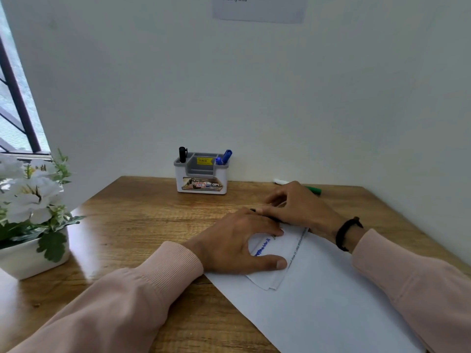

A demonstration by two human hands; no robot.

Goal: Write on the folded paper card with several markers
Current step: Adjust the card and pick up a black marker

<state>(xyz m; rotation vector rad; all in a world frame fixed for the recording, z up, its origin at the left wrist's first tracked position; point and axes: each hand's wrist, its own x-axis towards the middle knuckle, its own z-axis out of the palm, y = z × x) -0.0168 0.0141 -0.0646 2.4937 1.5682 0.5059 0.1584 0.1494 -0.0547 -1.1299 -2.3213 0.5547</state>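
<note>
At lower centre, I see the left hand (230,244) pressing flat, fingers extended, on the folded white paper card (274,261) bearing illegible blue handwriting. The right hand (297,207) curls around a black marker (267,217) at the card's far edge. Behind, the white-and-grey plastic pen holder (201,174) shows "OPE" and a yellow price sticker; the wall notice (260,7) reads "mailing area".

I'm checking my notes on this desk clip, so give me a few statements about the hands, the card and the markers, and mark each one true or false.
1. The left hand lies flat on the folded card. True.
2. The card is blank. False: blue writing shows on it.
3. The right hand holds a dark marker. True.
4. The green marker stands in the holder. False: it lies on the desk behind the right hand.
5. The holder has blue markers on its right side. True.
6. A flower pot sits at the desk's right edge. False: at the left.
</note>
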